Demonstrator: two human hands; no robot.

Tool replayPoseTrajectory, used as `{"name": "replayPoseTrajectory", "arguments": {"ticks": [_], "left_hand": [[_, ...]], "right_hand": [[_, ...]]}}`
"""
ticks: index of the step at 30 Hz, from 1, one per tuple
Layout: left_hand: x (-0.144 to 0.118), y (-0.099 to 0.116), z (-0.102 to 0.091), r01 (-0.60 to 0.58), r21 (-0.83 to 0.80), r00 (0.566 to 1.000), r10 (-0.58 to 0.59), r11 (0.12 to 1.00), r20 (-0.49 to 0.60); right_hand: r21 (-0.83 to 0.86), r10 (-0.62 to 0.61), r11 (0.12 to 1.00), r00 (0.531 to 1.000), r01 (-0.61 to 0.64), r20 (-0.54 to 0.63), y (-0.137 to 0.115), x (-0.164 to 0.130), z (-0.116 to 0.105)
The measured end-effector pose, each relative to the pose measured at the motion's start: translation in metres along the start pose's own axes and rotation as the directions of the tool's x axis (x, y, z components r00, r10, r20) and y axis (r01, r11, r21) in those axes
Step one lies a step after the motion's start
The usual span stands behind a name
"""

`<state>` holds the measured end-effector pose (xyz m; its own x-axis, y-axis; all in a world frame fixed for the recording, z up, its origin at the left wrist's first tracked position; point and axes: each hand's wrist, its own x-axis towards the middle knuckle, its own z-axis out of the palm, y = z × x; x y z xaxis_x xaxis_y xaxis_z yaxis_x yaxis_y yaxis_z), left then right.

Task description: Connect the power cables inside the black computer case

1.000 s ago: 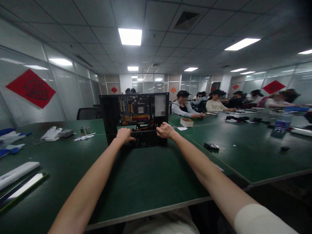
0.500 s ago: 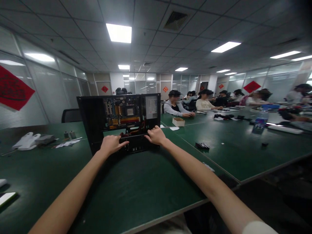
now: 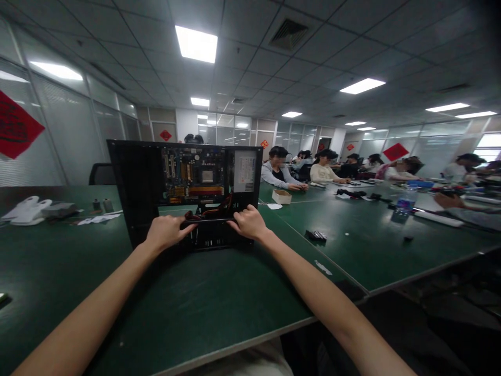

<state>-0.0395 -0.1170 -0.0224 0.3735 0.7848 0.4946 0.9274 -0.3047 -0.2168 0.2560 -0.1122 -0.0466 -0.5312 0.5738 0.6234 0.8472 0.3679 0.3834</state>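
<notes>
A black computer case (image 3: pixel 135 196) stands upright on the green table, its open side facing me. Inside it show a motherboard (image 3: pixel 194 172), a power supply (image 3: pixel 245 169) at the upper right and some dark red cables (image 3: pixel 223 209). Both hands grip a horizontal black bar (image 3: pixel 211 220) across the lower part of the case. My left hand (image 3: pixel 166 231) is closed on its left end, thumb pointing right. Toward the right end, my right hand (image 3: pixel 250 223) is closed with its thumb along the bar. The fingertips of both hands are partly hidden behind it.
On the green table (image 3: pixel 195 303) lie a white plastic bag (image 3: pixel 27 210) and a grey box (image 3: pixel 58 210) at left. A small open carton (image 3: pixel 282 197), a black part (image 3: pixel 315 236) and a water bottle (image 3: pixel 405 201) are at right. Several people sit beyond.
The case appears larger and nearer, its left side shifted left in view. Both hands keep their hold on the bar. The whole view has turned slightly.
</notes>
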Motion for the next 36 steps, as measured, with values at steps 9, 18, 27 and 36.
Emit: {"name": "replayPoseTrajectory", "arguments": {"ticks": [9,18,27,36], "left_hand": [[-0.011,-0.013,0.000,-0.146,-0.044,0.989,0.145,0.988,-0.042],[-0.015,-0.014,-0.012,-0.208,-0.097,0.977,0.211,0.973,0.014],[-0.020,-0.029,-0.013,-0.096,-0.127,0.995,0.099,0.987,0.016],[-0.022,-0.024,-0.009,-0.084,-0.100,0.996,0.081,0.991,-0.034]], "right_hand": [[-0.019,-0.099,0.995,0.989,0.098,-0.111,0.007,-0.003,0.006],[-0.006,-0.084,0.996,0.993,0.084,-0.081,0.008,-0.006,0.003],[0.288,0.057,0.956,0.998,-0.050,-0.015,-0.044,0.039,-0.041],[0.534,-0.106,0.833,0.904,-0.146,0.414,-0.070,0.126,-0.014]]}}
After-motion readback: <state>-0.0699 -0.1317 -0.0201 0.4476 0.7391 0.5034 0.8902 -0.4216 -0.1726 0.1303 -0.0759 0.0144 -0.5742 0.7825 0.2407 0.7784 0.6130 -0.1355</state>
